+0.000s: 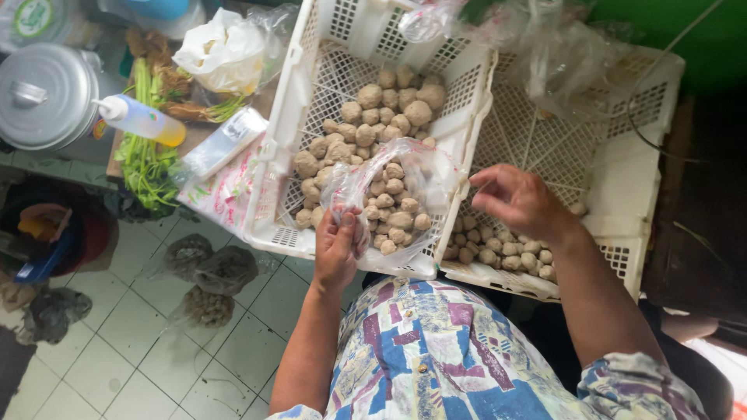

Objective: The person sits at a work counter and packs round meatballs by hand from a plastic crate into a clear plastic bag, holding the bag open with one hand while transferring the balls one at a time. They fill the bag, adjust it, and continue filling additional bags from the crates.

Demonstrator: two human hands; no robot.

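Now mid-bagging of pale brown round meatballs, frame centre.
Left hand (336, 247) pinching the rim of a clear thin plastic bag (393, 204), part-full, lying over the left white perforated plastic crate (289, 117), mouth toward lower left, long axis running up-right. Right hand (517, 201) fingers curled together, apparently empty, above the right white crate (622, 187). Next, probably: more meatballs (498, 250) scooped in.

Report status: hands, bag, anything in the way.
Left hand grips clear bag of meatballs at its edge. Right hand empty, fingers curled, over right crate. Nothing in the way.
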